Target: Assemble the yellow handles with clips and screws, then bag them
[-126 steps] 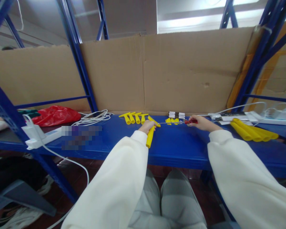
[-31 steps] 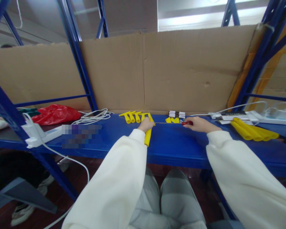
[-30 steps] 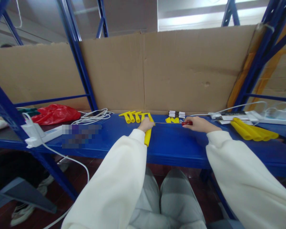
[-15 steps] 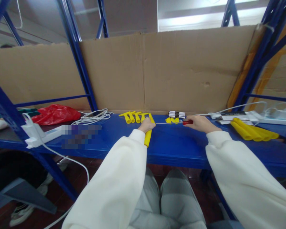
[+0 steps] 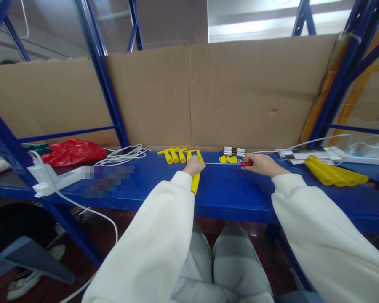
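My left hand is closed around a yellow tube-like plastic part, which stands out above and below the fingers. My right hand grips the red handle of a screwdriver. Its long thin shaft runs left, level, to the yellow part at my left hand; the tip is hidden there. Just behind the shaft lie small yellow pieces and a stack of white-and-black sticks. Left of my left hand, several yellow T-shaped parts lie in a row.
Several yellow tubes lie at right, near white packets and a power strip. At left are a coiled white cable, a red plastic bag and another power strip. Cardboard walls the back of the blue table.
My right hand and the red screwdriver handle have shifted slightly left, toward my left hand. My left hand keeps its hold on the yellow part. A person's shoe at lower left has moved a little.
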Demonstrator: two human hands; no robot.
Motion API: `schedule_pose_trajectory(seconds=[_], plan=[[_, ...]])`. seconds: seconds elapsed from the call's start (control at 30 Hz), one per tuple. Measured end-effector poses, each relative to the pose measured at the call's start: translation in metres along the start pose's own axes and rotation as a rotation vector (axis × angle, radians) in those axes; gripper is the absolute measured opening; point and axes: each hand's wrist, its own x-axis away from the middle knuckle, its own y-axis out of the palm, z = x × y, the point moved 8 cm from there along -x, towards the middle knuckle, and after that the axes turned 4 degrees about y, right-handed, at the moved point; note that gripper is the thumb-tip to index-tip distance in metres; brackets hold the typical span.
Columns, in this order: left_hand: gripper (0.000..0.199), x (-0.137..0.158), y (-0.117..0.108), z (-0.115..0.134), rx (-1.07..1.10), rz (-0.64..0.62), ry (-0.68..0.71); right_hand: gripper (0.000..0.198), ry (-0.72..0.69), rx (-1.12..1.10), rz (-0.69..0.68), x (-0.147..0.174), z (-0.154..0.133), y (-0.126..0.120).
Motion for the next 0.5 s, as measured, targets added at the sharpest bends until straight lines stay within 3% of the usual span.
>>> schedule_pose_trajectory(seconds=[0.3,0.5], plan=[[0.032,-0.0019,0.0017,0.0048,-0.085,-0.021,0.022,0.034,-0.039,0.045,-0.086,0.0015,-0.0014,0.0069],[0.036,-0.0036,0.0018,0.0056,-0.128,-0.009,0.03,0.027,0.017,-0.031,-0.092,0.0009,-0.0011,0.008]])
